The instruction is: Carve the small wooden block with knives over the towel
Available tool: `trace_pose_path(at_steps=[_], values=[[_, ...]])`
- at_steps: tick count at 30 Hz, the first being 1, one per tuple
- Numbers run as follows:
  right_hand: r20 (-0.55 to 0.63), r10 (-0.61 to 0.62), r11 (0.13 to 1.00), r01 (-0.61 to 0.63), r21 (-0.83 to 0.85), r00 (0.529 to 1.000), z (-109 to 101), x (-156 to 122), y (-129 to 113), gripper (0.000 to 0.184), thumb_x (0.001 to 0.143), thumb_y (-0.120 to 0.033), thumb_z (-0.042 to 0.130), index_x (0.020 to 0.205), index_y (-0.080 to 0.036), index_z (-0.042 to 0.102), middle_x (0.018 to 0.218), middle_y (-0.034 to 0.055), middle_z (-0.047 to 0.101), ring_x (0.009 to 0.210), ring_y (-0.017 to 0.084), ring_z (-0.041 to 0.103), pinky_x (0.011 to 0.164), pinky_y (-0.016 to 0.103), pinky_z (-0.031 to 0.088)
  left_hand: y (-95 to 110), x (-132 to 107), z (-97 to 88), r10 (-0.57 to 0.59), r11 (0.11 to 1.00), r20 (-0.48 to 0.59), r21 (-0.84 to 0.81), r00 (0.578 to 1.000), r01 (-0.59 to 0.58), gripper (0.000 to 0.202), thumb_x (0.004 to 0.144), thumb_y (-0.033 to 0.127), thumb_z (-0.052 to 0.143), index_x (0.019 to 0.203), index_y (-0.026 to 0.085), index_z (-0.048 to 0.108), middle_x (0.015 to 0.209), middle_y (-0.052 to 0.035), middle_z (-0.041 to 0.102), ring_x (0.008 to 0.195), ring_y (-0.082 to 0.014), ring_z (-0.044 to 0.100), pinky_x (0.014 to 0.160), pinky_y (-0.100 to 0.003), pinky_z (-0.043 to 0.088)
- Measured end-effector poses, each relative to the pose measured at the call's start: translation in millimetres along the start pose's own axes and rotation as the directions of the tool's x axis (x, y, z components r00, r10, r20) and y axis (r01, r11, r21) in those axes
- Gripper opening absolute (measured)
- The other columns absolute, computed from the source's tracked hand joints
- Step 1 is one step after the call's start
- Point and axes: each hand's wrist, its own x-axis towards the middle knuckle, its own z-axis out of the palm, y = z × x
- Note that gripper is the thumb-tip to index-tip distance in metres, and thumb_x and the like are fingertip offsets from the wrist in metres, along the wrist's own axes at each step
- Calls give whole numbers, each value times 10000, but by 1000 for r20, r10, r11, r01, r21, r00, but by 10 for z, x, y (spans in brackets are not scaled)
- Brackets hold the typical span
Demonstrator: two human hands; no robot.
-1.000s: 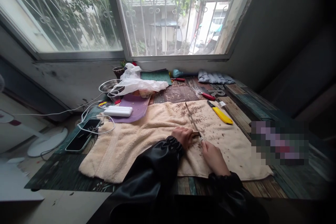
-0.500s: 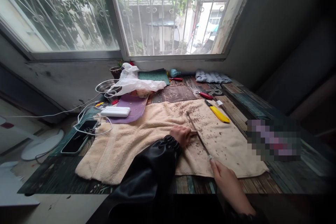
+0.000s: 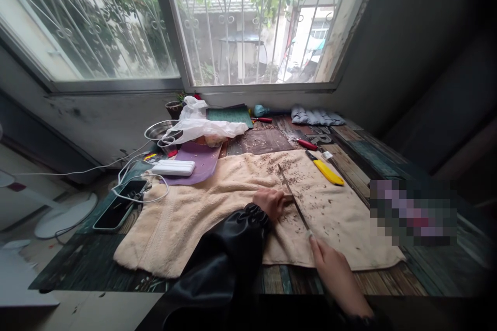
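My left hand (image 3: 269, 201) is closed around a small brown piece of wood (image 3: 288, 198) and presses it down on the beige towel (image 3: 186, 217). My right hand (image 3: 332, 266) grips the pale handle of a long, thin metal file (image 3: 294, 200). The file slants away to the left and crosses the end of the wood; contact looks likely, but the exact touching edge is too small to see. Brown shavings (image 3: 279, 162) lie scattered on the towel around and beyond the file's tip.
A yellow-handled cutter (image 3: 329, 171) and a red-handled tool (image 3: 306, 144) lie at the right. Left are a white power bank (image 3: 173, 167), a phone (image 3: 120, 206) and cables. Behind stand a metal bowl (image 3: 157, 128), a plastic bag (image 3: 212, 128) and a green mat (image 3: 229, 117).
The whole view has shifted slightly. Against the towel, my right hand and the file have moved a little forward and left; my left hand keeps its hold on the wood.
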Motion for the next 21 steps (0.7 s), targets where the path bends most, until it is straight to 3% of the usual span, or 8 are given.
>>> trace_pose_path(at_steps=[4,13,19,21], values=[[4,27,998,-27,58,1000,-16,-206,81,379,789,-391,199,696,-218,522,691,58,630,675,182,577,571,223,355,5,9,-15,1,1000,19,-18,1000,-1,202,758,347,414,728,215,563,696,1,601,676,-134,528,620,-259,332],[5,-12,998,11,56,1000,-87,-104,-41,377,783,-369,201,650,-215,518,590,47,608,585,165,559,548,225,349,-21,31,9,-80,997,5,-7,997,80,202,756,351,417,727,208,556,711,-1,604,678,-132,528,606,-251,332],[-29,9,1000,-8,28,1000,-20,-36,53,391,789,-368,197,702,-205,542,680,63,629,660,170,567,568,221,355,-1,-15,30,95,995,-4,-26,995,-95,210,768,342,398,708,212,551,707,-1,603,685,-131,527,630,-250,343],[-40,2,1000,-2,3,999,-20,39,16,405,793,-366,191,706,-200,551,674,63,626,637,165,561,558,221,348,12,-23,32,92,995,-7,-27,996,-92,218,771,341,393,708,206,551,702,-9,602,680,-132,527,628,-254,344]])
